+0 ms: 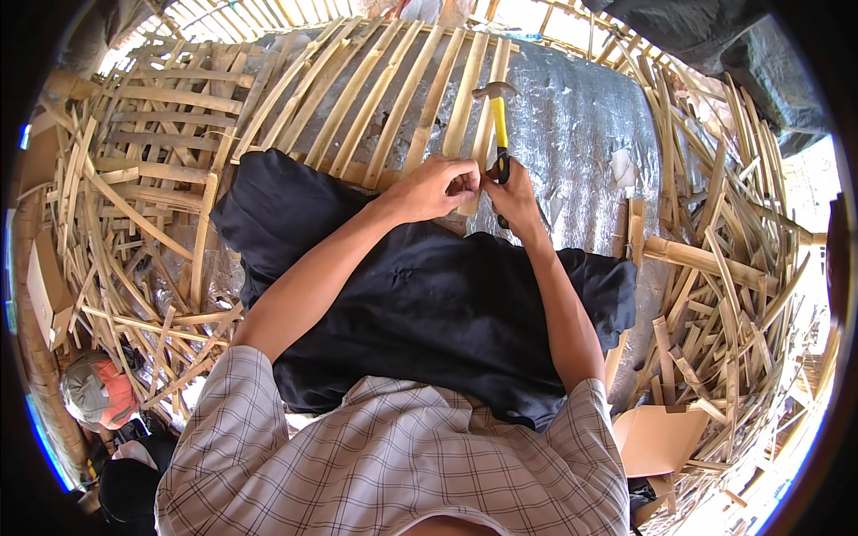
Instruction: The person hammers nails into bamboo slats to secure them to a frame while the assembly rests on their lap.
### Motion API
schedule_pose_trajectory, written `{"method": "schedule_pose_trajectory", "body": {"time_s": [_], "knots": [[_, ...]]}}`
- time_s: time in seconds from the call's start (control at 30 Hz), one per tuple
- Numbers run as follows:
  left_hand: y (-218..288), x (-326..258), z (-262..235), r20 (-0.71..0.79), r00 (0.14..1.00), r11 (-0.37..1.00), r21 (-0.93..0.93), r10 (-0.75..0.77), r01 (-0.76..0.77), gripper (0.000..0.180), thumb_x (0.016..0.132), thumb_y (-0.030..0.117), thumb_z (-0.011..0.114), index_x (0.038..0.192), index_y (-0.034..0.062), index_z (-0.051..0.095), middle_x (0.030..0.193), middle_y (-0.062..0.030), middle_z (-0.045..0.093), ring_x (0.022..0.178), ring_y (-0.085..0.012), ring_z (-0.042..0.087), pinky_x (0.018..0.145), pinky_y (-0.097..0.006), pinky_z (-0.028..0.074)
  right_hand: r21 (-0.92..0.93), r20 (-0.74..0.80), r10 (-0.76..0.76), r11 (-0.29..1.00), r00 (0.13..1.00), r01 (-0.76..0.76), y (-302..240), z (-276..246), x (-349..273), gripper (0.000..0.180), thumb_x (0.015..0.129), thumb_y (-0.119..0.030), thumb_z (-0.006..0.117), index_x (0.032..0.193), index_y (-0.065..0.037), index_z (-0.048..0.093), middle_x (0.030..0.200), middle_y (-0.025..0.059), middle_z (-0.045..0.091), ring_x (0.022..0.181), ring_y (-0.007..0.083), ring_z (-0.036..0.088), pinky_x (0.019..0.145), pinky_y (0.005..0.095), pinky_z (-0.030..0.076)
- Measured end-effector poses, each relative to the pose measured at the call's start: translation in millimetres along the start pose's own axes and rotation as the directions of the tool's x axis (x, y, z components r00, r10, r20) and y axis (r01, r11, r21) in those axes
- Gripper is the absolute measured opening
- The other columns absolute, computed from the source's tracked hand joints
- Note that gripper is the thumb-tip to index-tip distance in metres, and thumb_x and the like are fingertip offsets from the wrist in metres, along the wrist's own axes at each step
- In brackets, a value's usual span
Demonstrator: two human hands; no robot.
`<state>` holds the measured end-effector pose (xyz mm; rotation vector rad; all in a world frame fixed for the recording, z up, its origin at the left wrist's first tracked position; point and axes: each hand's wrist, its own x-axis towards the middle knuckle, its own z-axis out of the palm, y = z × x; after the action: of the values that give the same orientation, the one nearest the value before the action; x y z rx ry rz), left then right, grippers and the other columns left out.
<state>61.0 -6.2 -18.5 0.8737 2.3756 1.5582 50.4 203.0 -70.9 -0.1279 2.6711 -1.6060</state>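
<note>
My right hand (517, 196) is closed round the black grip of a claw hammer (499, 123). The hammer's yellow shaft points away from me, its metal head raised at the far end. Close by on the left, my left hand (433, 189) has its fingers curled together near the right thumb; whatever they pinch is too small or hidden to make out. Both hands hover over the near end of a row of split bamboo slats (413, 100), spaced side by side like a rack. Black cloth (402, 290) covers my lap beneath my forearms.
Silvery sheeting (581, 116) lies under the slats. Woven bamboo panels (174, 134) and loose strips lie left; a heap of bamboo offcuts (706, 348) and a cardboard piece (657, 439) lie right. A cap (89, 393) sits at lower left, a bamboo pole (710, 263) at right.
</note>
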Motion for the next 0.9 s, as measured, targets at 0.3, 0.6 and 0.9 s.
{"method": "schedule_pose_trajectory", "body": {"time_s": [0.3,0.6,0.9], "knots": [[-1.4,0.9,-0.8,0.005,0.997,0.993,-0.089,-0.078,0.078,0.026,0.087,-0.005,0.073,0.101,0.0027,0.052,0.083,-0.0055,0.069,0.075,-0.0114,0.065,0.071,-0.03,0.054,0.041,0.048,0.125,0.991,0.991,-0.127,3.0,-1.0,1.9,0.036,0.086,-0.024,0.08,0.085,0.005,0.058,0.074,0.0182,0.066,0.066,0.031,0.065,0.062,0.0427,0.05],[-2.2,-0.2,-4.9,-0.021,0.991,0.982,-0.137,-0.136,0.131,0.038,0.087,-0.003,0.077,0.101,0.0053,0.043,0.086,-0.0071,0.072,0.08,-0.0089,0.068,0.072,-0.027,0.056,-0.043,0.026,0.193,0.98,0.981,-0.192,-35.9,-36.9,-14.8,0.043,0.105,-0.034,0.062,0.085,0.004,0.058,0.064,0.0116,0.065,0.058,0.0233,0.066,0.056,0.0375,0.05],[-7.7,1.6,-3.1,-0.028,0.99,0.976,-0.169,-0.142,0.135,0.04,0.086,-0.003,0.079,0.101,0.0057,0.043,0.087,-0.0069,0.071,0.083,-0.0093,0.071,0.073,-0.027,0.058,-0.241,-0.14,-0.155,0.963,0.978,0.118,-49.9,-56.8,-113.7,0.031,0.109,-0.027,0.058,0.11,0.004,0.062,0.064,0.008,0.058,0.053,0.017,0.056,0.05,0.0345,0.044]]}}
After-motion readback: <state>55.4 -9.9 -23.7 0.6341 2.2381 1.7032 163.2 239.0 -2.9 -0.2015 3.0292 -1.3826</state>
